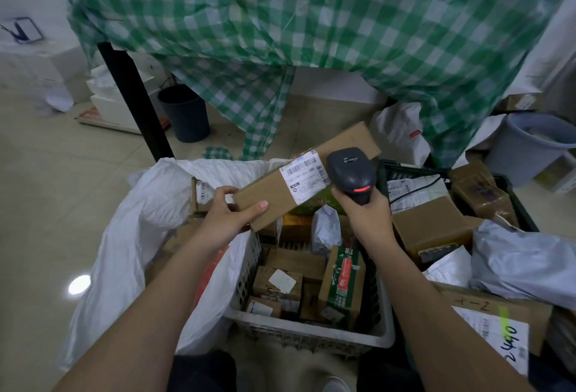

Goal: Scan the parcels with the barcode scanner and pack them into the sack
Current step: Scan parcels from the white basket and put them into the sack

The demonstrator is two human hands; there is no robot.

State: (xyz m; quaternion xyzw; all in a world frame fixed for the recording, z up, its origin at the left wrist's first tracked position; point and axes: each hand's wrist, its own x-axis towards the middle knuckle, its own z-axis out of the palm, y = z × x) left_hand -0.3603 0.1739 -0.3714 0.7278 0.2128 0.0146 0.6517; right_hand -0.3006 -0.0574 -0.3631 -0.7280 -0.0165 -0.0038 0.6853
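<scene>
A long brown cardboard parcel with a white shipping label is held tilted above the crates; my left hand grips its near end. My right hand grips the handle of a dark barcode scanner, whose head sits right beside the label and shows a red light. The white sack lies open at the left, with a few brown boxes visible inside.
A white plastic crate below my hands holds several small boxes and a green carton. A black crate at right holds boxes and grey mailer bags. Behind stands a table with a green checked cloth, plus two bins.
</scene>
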